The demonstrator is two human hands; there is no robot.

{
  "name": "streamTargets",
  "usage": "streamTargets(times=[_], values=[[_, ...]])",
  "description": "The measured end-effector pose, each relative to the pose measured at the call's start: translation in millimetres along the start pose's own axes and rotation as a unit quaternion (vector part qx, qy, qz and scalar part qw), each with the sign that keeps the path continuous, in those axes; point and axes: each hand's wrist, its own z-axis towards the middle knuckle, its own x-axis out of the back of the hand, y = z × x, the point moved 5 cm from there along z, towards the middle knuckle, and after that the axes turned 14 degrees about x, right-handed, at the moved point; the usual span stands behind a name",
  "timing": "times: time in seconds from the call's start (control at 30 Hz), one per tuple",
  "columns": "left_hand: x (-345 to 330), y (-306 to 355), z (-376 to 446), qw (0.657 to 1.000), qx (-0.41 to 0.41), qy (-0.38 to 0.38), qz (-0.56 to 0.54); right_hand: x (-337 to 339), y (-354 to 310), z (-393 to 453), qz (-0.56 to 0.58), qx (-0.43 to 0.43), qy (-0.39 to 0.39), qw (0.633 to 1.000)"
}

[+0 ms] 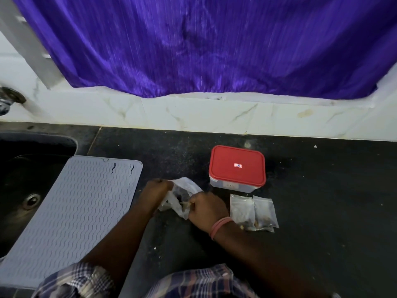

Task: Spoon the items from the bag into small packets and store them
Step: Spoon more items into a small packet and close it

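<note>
- Holding the bag (pixel 182 197) between them on the counter (pixel 322 190), both hands are closed on it: the left hand (pixel 158 193) grips its far-left edge, fingers curled round the plastic.
- The right hand (pixel 207 210) pinches the bag's near-right side; something thin and yellowish shows at its fingertips, perhaps a spoon, too blurred to tell.
- The bag's long axis runs from the left hand, farther away, down to the right hand, nearer the person; dark items show inside.
- Two small packets (pixel 253 212) lie flat just right of the right hand, apart from it, side by side and overlapping.
- The right hand is nearer them, so I judge it would carry the next spoonful rightward.
- A box (pixel 237 168) with a red lid, closed, stands just behind the packets.
</note>
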Motion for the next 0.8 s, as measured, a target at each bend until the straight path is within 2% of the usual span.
streamTargets(times=[0.07,0.13,0.23,0.37,0.43,0.5,0.67,0.8], values=[[-10.6,-9.5,-4.1,1.000,0.013,-0.019,-0.019,2.7,-1.4,1.8,0.024,-0.009,0.021,0.999],[-22.3,-25.5,-10.3,0.998,-0.014,-0.034,-0.041,5.7,2.6,1.7,0.019,-0.026,0.043,0.999],[-28.7,-41.2,10.6,0.998,-0.056,-0.007,-0.036,4.7,4.5,2.1,0.022,-0.026,0.049,0.998],[-29.9,-45.4,36.8,0.998,-0.048,0.005,-0.030,5.1,5.7,3.5,0.000,-0.012,0.047,0.999],[-29.8,-46.9,55.4,0.997,-0.071,0.006,-0.005,5.5,6.3,4.6,-0.026,0.007,0.056,0.998],[-26.8,-37.6,40.2,0.994,-0.093,0.028,0.044,3.7,9.2,6.7,-0.041,0.015,0.058,0.997],[-20.8,-26.1,16.0,0.978,-0.159,0.115,0.068,-5.9,23.8,8.7,-0.075,-0.002,0.028,0.997],[-18.2,-31.2,13.2,0.975,-0.172,0.144,0.012,-9.6,24.7,4.3,-0.072,0.016,0.032,0.997]])
